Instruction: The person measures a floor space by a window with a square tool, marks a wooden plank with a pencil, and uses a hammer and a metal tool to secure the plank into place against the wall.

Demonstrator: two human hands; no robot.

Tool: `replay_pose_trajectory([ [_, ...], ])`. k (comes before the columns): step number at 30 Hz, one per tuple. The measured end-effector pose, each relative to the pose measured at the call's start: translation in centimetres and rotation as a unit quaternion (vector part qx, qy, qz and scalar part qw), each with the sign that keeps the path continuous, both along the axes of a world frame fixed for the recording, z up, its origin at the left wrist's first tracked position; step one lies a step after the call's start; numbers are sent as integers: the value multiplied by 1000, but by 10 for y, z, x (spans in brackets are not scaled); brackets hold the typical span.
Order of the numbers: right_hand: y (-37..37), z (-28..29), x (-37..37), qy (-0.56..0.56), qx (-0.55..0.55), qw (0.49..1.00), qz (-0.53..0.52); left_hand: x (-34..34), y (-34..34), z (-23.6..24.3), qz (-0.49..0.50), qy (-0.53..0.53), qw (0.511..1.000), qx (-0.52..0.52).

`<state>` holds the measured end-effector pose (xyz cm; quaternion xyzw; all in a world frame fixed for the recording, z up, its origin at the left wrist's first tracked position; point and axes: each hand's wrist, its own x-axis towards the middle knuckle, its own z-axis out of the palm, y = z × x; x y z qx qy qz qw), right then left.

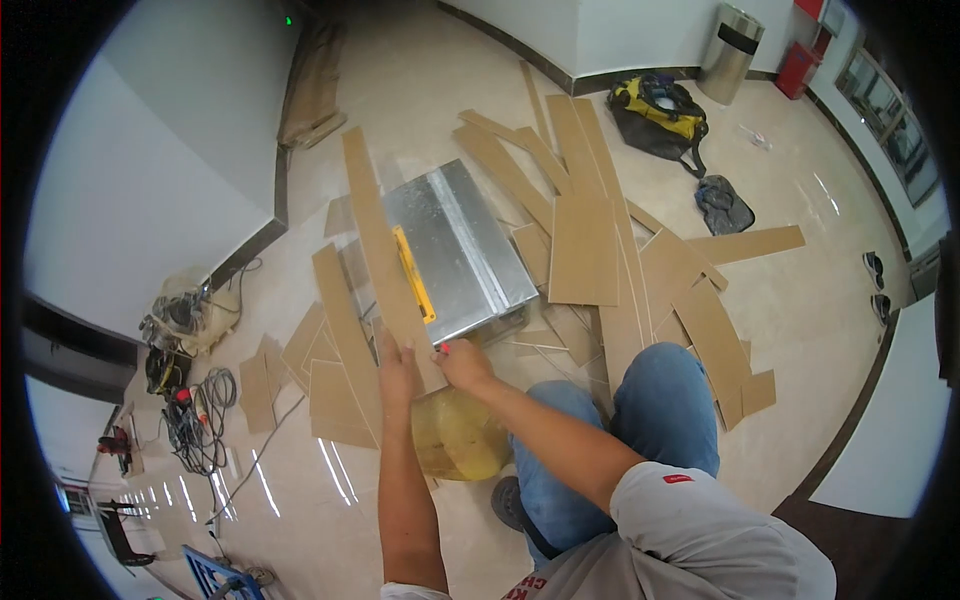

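Note:
My left hand is closed around the lower end of a long light-brown plank, which lies slanted over the left side of a silver metal saw table. A yellow bar sits beside the plank on that table. My right hand is closed on a small red-and-black tool at the table's near edge, right of the plank; its exact kind is unclear. Below my hands is a translucent yellow object, partly hidden by my arms.
Loose planks and offcuts surround the saw table. Coiled cables and tools lie left; a yellow-black bag, dark pouch and shoes are right. A steel bin stands at the back wall; a blue trolley is lower left.

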<state>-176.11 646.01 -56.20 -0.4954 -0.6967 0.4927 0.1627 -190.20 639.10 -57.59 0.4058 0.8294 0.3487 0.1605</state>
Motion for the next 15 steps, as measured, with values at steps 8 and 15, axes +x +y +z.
replay_pose_trajectory([
  [8, -10, 0, 18, -13, 3, 999, 36, 29, -15, 17, -5, -4, 1000, 3],
  [15, -4, -3, 27, 2, -81, 989, 120, 40, -31, 29, 23, -33, 996, -75],
])
